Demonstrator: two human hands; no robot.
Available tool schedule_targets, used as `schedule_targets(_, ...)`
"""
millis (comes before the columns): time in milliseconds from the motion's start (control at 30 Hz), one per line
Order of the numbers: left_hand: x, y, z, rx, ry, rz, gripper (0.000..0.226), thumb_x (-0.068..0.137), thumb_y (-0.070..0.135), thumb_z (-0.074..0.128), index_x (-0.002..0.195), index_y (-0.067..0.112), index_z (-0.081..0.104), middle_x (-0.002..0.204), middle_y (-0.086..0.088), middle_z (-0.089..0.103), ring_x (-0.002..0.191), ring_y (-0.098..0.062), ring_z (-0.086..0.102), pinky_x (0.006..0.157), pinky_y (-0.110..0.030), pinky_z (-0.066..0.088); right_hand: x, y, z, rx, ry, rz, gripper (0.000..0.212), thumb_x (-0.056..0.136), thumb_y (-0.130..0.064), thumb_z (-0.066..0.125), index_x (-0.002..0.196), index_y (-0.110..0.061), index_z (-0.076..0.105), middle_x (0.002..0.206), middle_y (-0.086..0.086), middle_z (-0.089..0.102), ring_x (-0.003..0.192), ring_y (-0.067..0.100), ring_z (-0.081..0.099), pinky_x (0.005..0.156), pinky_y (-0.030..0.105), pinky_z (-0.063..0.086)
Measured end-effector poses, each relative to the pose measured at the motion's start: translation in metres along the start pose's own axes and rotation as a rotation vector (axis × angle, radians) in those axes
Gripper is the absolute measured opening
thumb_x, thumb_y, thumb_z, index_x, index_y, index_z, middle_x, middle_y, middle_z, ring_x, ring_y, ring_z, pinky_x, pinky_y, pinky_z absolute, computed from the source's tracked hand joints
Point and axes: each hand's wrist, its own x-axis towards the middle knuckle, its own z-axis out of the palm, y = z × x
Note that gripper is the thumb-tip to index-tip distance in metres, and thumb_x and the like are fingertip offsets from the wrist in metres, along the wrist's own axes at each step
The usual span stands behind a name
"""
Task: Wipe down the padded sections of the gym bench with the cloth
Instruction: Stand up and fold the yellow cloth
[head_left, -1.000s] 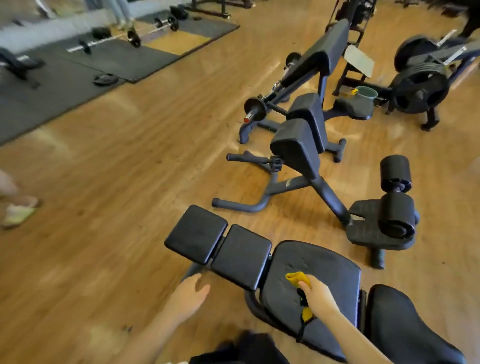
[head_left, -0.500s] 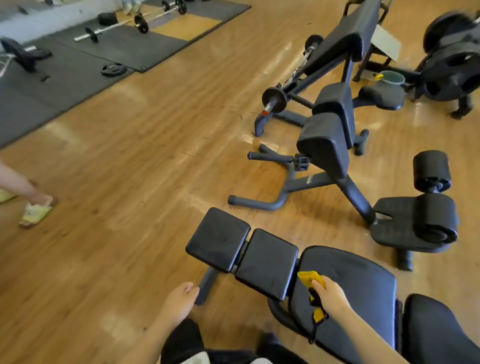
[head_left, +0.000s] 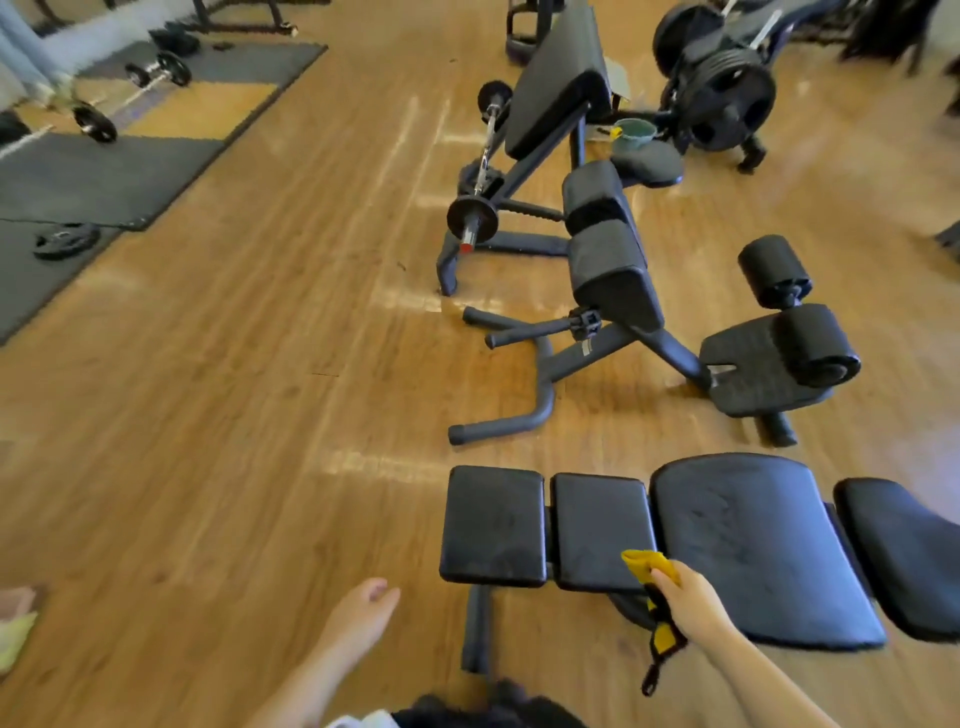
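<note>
My right hand (head_left: 693, 603) pinches the yellow cloth (head_left: 649, 566), now at the near corner of the second small pad (head_left: 602, 525) rather than on the wide seat pad (head_left: 753, 540) as before. My left hand (head_left: 358, 618) hangs loose over the floor, holding nothing. The bench's (head_left: 493, 519) black pads are scuffed and dull.

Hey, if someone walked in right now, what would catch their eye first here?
Probably the yellow cloth, bright against the black bench at lower right, gripped by the right hand near the gap between two pads. The left hand hangs free over the wood floor. Behind stands more black gym gear, with a loaded barbell at its left.
</note>
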Motion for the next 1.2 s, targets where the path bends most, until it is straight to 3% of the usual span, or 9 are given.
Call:
schedule_targets(67, 0.017, 0.002, -0.040, 0.078, -0.055, 0.054, 0.042, 0.097, 0.030, 0.046, 0.133, 0.009, 0.046, 0.135, -0.008, 0.051, 0.103, -0.015, 0.056, 0.076, -0.019, 0.038, -0.021, -0.012, 0.032, 0.061, 0.066, 0.076, 0.022, 0.094, -0.014, 0.046, 0.094, -0.022, 0.067, 0.105, 0.001, 0.069, 0.097, 0.019, 0.062, 0.083, 0.026, 0.047)
schedule_targets(233, 0.045, 0.020, -0.120, 0.207, -0.127, 0.176, 0.045, 0.097, 0.035, 0.043, 0.136, 0.013, 0.042, 0.139, -0.004, 0.047, 0.120, -0.017, 0.049, 0.085, -0.020, 0.035, -0.039, -0.057, 0.079, 0.150, 0.167, 0.116, 0.022, 0.095, -0.017, 0.044, 0.100, -0.018, 0.066, 0.109, 0.006, 0.066, 0.099, 0.023, 0.060, 0.089, 0.037, 0.046)
schedule_targets(367, 0.052, 0.014, -0.141, 0.167, -0.078, 0.174, 0.044, 0.097, 0.031, 0.044, 0.135, 0.009, 0.043, 0.139, -0.007, 0.047, 0.126, -0.019, 0.045, 0.096, -0.024, 0.034, -0.027, -0.096, 0.084, 0.181, 0.199, 0.057, 0.015, 0.095, -0.013, 0.045, 0.095, -0.011, 0.060, 0.102, 0.007, 0.064, 0.091, 0.021, 0.055, 0.078, 0.029, 0.038)
schedule_targets(567, 0.065, 0.003, -0.167, 0.115, -0.006, 0.071, 0.038, 0.097, 0.030, 0.046, 0.129, 0.010, 0.051, 0.133, -0.007, 0.052, 0.121, -0.021, 0.048, 0.095, -0.027, 0.036, -0.003, -0.117, 0.113, 0.138, 0.134, 0.063, 0.011, 0.095, -0.013, 0.044, 0.090, -0.012, 0.054, 0.094, 0.005, 0.058, 0.093, 0.023, 0.055, 0.075, 0.027, 0.034)
schedule_targets(800, 0.132, 0.036, -0.202, 0.175, -0.124, 0.066, 0.039, 0.097, 0.032, 0.045, 0.130, 0.011, 0.049, 0.130, -0.005, 0.053, 0.119, -0.019, 0.049, 0.092, -0.027, 0.038, 0.041, -0.149, 0.125, 0.140, 0.225, 0.190, 0.012, 0.095, -0.017, 0.047, 0.089, -0.011, 0.055, 0.102, 0.016, 0.064, 0.087, 0.024, 0.053, 0.075, 0.031, 0.036)
schedule_targets(933, 0.200, 0.066, -0.243, 0.301, -0.197, 0.142, 0.031, 0.096, 0.030, 0.047, 0.118, 0.010, 0.057, 0.113, -0.005, 0.060, 0.104, -0.019, 0.055, 0.085, -0.028, 0.039, 0.060, -0.180, 0.148, 0.172, 0.273, 0.279, 0.012, 0.094, -0.016, 0.047, 0.087, -0.011, 0.056, 0.101, 0.014, 0.064, 0.085, 0.022, 0.052, 0.064, 0.029, 0.037)
schedule_targets(1067, 0.271, 0.124, -0.299, 0.374, -0.277, 0.194, 0.025, 0.097, 0.028, 0.045, 0.108, 0.010, 0.057, 0.095, -0.004, 0.057, 0.092, -0.019, 0.056, 0.072, -0.025, 0.036, 0.075, -0.229, 0.181, 0.252, 0.362, 0.390, 0.014, 0.095, -0.017, 0.047, 0.089, -0.011, 0.058, 0.104, 0.017, 0.067, 0.086, 0.028, 0.059, 0.071, 0.033, 0.047)
schedule_targets(1133, 0.295, 0.152, -0.330, 0.402, -0.271, 0.228, 0.019, 0.097, 0.025, 0.046, 0.101, 0.010, 0.058, 0.081, 0.000, 0.054, 0.074, -0.011, 0.051, 0.063, -0.024, 0.035, 0.080, -0.272, 0.195, 0.322, 0.385, 0.394, 0.014, 0.096, -0.016, 0.045, 0.090, -0.015, 0.058, 0.105, 0.008, 0.065, 0.087, 0.025, 0.061, 0.063, 0.023, 0.051)
schedule_targets(1200, 0.314, 0.173, -0.357, 0.446, -0.281, 0.252, 0.020, 0.097, 0.024, 0.047, 0.101, 0.010, 0.060, 0.080, 0.002, 0.054, 0.070, -0.008, 0.048, 0.061, -0.022, 0.035, 0.087, -0.315, 0.208, 0.364, 0.394, 0.387, 0.015, 0.097, -0.014, 0.043, 0.093, -0.015, 0.057, 0.103, 0.003, 0.061, 0.089, 0.019, 0.056, 0.070, 0.024, 0.047)
